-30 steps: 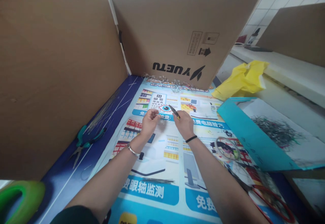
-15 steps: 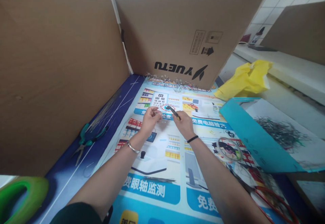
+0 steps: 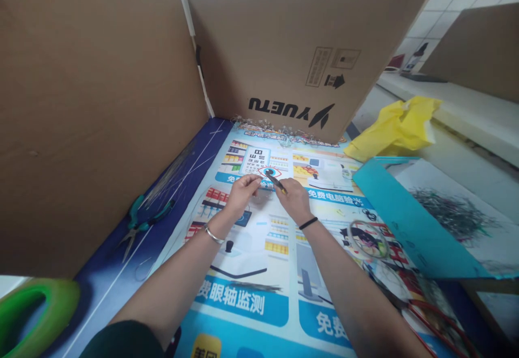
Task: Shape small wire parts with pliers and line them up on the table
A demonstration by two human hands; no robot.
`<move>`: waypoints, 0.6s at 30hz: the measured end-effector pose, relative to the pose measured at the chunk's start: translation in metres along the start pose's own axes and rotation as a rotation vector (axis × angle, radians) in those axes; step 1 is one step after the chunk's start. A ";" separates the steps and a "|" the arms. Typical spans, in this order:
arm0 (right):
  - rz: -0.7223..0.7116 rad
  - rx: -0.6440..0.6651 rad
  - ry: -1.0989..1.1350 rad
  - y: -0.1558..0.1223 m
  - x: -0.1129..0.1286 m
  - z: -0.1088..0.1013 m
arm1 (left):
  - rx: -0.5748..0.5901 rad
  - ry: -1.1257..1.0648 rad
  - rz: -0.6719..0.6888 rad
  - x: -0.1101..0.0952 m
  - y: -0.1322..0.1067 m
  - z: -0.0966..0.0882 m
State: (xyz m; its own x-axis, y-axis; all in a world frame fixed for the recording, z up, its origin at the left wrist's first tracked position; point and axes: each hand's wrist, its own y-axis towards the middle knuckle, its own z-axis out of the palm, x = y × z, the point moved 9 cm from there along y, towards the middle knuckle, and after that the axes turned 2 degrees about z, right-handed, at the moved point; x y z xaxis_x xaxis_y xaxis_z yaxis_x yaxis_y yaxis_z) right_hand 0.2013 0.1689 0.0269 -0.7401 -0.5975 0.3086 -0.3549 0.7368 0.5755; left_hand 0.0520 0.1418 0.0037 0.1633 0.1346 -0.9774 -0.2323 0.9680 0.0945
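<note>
Head view, the only one. The left hand (image 3: 242, 191) has thumb and fingertips pinched together, but whatever sits in that grip is too small to make out. The right hand (image 3: 294, 201) has its grip closed round a slim tool (image 3: 274, 180), dark with a yellow band. The handle is buried in the fist and only the pointed front shows. It is angled up and left, its tip just beside the left fingertips, above the poster (image 3: 243, 293). A red-handled tool (image 3: 440, 320) is cut off at the lower right corner, and a green ring (image 3: 36, 315) at the lower left.

The poster is a glossy printed sheet, flat on the counter (image 3: 458, 166). Matte brown cardboard panels (image 3: 101, 104) stand behind it. A crumpled yellow plastic bag (image 3: 395, 128) lies to the right, beyond a teal tray (image 3: 389, 206) holding a tangle of thin wire (image 3: 454, 212).

Two cardboard panels stand close by. There is one silver bangle (image 3: 213, 234), one black wristband (image 3: 308, 222), and one pair of teal-handled pliers (image 3: 140, 220).
</note>
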 end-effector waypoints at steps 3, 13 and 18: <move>-0.002 -0.010 -0.002 0.000 0.000 -0.001 | 0.021 -0.008 -0.045 0.003 -0.001 0.002; 0.007 0.022 0.031 0.000 -0.002 0.004 | 0.044 -0.076 -0.110 0.005 -0.002 0.004; 0.012 0.040 0.031 -0.001 -0.003 0.006 | 0.040 -0.065 -0.116 0.004 -0.002 0.005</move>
State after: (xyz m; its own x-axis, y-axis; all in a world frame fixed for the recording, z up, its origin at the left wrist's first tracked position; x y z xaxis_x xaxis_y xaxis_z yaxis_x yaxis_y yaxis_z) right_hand 0.2006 0.1721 0.0213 -0.7266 -0.5978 0.3388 -0.3692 0.7555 0.5413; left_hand 0.0576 0.1412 0.0005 0.2494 0.0334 -0.9678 -0.1703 0.9853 -0.0098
